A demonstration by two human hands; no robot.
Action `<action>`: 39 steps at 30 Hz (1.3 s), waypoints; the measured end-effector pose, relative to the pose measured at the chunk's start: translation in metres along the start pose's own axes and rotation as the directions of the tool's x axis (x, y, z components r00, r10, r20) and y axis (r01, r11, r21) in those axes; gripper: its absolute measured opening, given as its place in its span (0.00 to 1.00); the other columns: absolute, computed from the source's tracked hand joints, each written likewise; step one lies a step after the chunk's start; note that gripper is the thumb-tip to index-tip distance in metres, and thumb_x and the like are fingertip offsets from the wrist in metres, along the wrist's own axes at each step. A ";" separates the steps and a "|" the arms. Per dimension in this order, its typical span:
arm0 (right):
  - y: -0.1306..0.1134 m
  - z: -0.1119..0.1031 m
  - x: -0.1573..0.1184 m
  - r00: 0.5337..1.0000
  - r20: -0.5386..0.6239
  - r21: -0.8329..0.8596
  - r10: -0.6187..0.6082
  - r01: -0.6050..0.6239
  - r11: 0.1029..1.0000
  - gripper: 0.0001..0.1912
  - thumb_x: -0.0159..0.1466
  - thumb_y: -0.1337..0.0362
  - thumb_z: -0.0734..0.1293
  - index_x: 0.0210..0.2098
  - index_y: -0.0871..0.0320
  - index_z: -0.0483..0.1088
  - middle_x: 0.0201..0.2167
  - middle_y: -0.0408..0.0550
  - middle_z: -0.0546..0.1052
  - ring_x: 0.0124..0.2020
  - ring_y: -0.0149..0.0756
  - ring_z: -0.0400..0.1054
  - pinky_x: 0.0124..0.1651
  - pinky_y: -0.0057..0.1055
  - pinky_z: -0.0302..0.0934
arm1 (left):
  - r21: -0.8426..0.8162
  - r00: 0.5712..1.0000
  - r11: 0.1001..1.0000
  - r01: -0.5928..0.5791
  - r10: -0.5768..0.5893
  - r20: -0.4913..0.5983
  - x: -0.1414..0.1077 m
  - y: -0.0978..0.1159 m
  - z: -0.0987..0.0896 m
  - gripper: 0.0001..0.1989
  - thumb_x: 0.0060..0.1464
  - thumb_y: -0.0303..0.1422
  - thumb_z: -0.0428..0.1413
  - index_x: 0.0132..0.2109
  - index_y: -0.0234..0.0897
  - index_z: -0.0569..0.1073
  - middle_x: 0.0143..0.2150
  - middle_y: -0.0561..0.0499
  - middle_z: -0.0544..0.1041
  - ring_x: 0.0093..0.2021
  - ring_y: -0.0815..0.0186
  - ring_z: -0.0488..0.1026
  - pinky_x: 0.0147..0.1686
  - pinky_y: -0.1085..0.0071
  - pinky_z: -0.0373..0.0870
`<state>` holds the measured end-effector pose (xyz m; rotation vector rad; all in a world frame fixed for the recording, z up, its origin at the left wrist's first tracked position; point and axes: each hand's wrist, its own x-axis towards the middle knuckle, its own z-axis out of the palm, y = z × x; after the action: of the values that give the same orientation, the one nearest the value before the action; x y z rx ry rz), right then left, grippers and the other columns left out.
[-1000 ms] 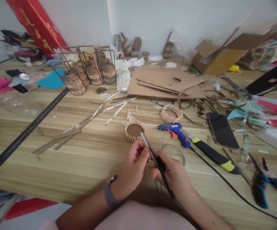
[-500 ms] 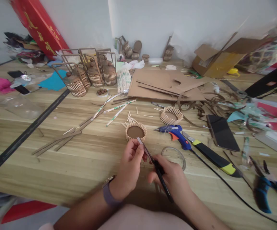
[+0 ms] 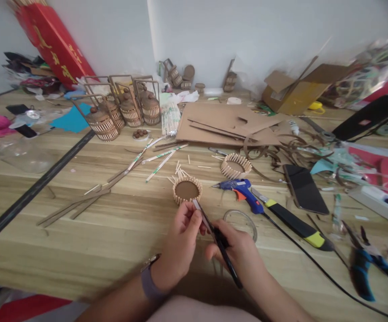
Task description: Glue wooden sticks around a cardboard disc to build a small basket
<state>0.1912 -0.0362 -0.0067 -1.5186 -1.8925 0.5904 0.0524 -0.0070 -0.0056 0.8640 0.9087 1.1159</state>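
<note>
My left hand (image 3: 183, 235), a watch on its wrist, pinches a thin dark strip (image 3: 198, 208) with a pale grey tip between thumb and fingers. In my right hand (image 3: 236, 246) is a slim black tool (image 3: 230, 264), slanting toward my body. Whether the strip is part of that tool cannot be told; my fingers cover where they meet. Just beyond my left fingertips lies a round brown disc ringed with short wooden sticks (image 3: 187, 190). A second stick ring (image 3: 236, 166) rests farther back to the right.
A blue glue gun (image 3: 240, 185), yellow-black utility knife (image 3: 296, 223), phone (image 3: 305, 188) and pliers (image 3: 364, 264) lie to the right. Small lidded baskets with tall handles (image 3: 103, 125) stand back left. Cardboard (image 3: 210, 118) lies behind, brown strips (image 3: 76, 203) to the left.
The view has shifted slightly, so the table things sit a little lower and farther left. Both hands keep nearly the same pose and hold.
</note>
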 end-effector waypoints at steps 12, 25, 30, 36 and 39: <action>-0.005 0.001 0.000 0.999 -0.039 0.001 0.002 -0.002 1.000 0.27 0.59 0.36 0.63 0.31 0.55 0.71 0.17 0.42 0.74 0.16 0.33 0.67 0.20 0.25 0.58 | 0.010 0.998 0.999 -0.040 0.040 0.042 -0.003 -0.001 0.000 0.16 0.57 0.46 0.58 0.36 0.38 0.67 0.28 0.57 0.68 0.28 0.71 0.64 0.31 0.75 0.63; -0.009 0.002 0.002 0.996 -0.092 0.030 -0.005 0.008 1.000 0.30 0.59 0.33 0.60 0.28 0.55 0.70 0.16 0.42 0.73 0.15 0.33 0.65 0.19 0.26 0.52 | 0.057 0.995 0.994 -0.088 0.085 0.053 0.000 -0.002 -0.001 0.16 0.58 0.47 0.57 0.37 0.38 0.67 0.27 0.57 0.67 0.28 0.70 0.64 0.31 0.74 0.63; -0.009 0.000 0.003 0.989 -0.146 0.010 -0.018 0.019 1.000 0.32 0.59 0.32 0.58 0.26 0.56 0.69 0.15 0.42 0.71 0.15 0.32 0.63 0.19 0.26 0.51 | 0.108 0.992 0.988 -0.106 0.097 0.085 -0.003 -0.003 0.001 0.17 0.55 0.47 0.59 0.36 0.38 0.68 0.30 0.56 0.68 0.30 0.70 0.64 0.32 0.74 0.62; 0.007 -0.020 0.009 0.987 -0.150 -0.121 0.064 -0.082 0.989 0.28 0.59 0.37 0.61 0.30 0.56 0.72 0.16 0.42 0.72 0.17 0.33 0.66 0.20 0.26 0.54 | 0.107 0.993 0.988 -0.114 0.111 0.030 0.001 -0.002 0.000 0.15 0.57 0.44 0.57 0.33 0.38 0.66 0.25 0.58 0.66 0.26 0.71 0.63 0.29 0.74 0.61; 0.018 -0.045 0.007 0.978 -0.084 -0.229 0.191 -0.205 0.952 0.22 0.60 0.42 0.64 0.30 0.55 0.73 0.19 0.43 0.75 0.20 0.37 0.70 0.23 0.27 0.58 | 0.087 0.993 0.990 -0.112 0.114 -0.014 0.004 0.002 0.001 0.14 0.56 0.43 0.57 0.33 0.37 0.67 0.26 0.57 0.68 0.26 0.71 0.64 0.28 0.74 0.62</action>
<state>0.2347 -0.0267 0.0141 -1.8745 -1.8278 0.4107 0.0532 -0.0034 -0.0043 0.9874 0.9387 1.1909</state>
